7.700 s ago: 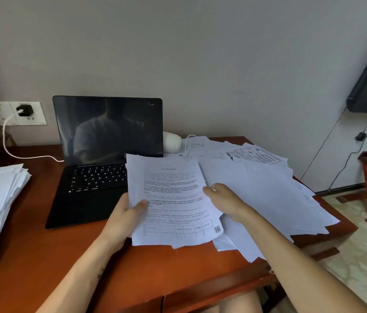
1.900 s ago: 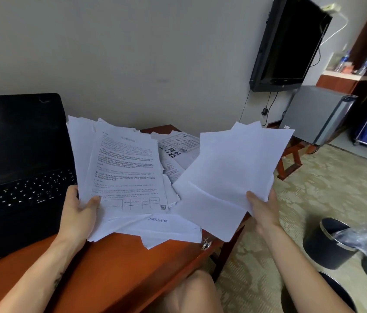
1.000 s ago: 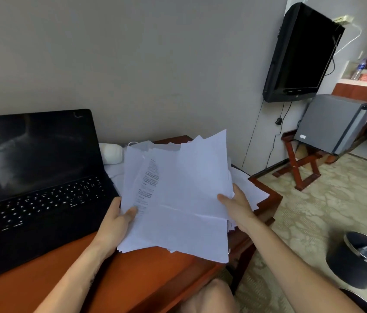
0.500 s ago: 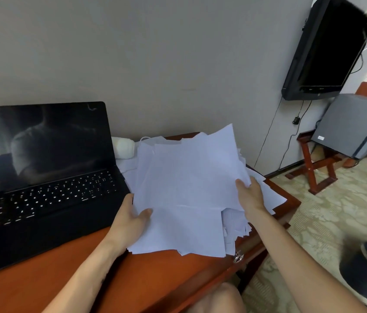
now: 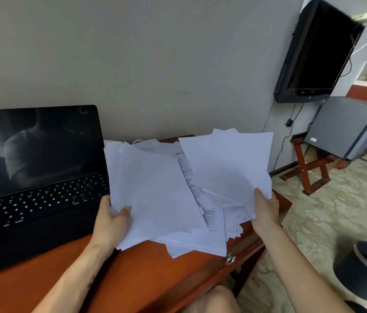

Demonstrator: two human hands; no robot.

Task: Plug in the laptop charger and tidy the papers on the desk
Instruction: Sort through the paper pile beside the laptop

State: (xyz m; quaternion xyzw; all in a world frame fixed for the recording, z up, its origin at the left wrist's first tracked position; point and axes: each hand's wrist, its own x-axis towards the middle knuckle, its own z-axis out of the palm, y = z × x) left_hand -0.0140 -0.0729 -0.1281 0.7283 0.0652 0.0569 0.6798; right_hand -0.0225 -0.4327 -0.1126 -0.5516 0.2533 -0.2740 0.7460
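1. half a second ago one overlapped bundle was held between both hands. now it is seen parted: a handful of blank white sheets [image 5: 230,163] is raised at 3 o'clock of the main sheaf of white paper [image 5: 155,195], and a gap has opened between them.
2. the main sheaf is gripped at its lower left edge by the left hand [image 5: 110,222], thumb on top and fingers beneath. the raised handful is pinched at its bottom edge by the right hand [image 5: 265,211].
3. it is judged that the gathering is being done in batches. the tidying is only partly done, since a loose heap of printed white pages [image 5: 212,220] is left fanned out under the gap.
4. the paper is thin and limp. the sheets are skewed, their corners stick out unevenly, and the top sheets are blank while print shows on those below.
5. all the paper is found at the right end of the reddish-brown wooden desk [image 5: 133,274], with the heap overhanging the front edge at 5 o'clock. the open black laptop [image 5: 31,177] lies at 9 o'clock of the sheaf, just beside it. the wall socket is out of view, so the charger step cannot be checked.
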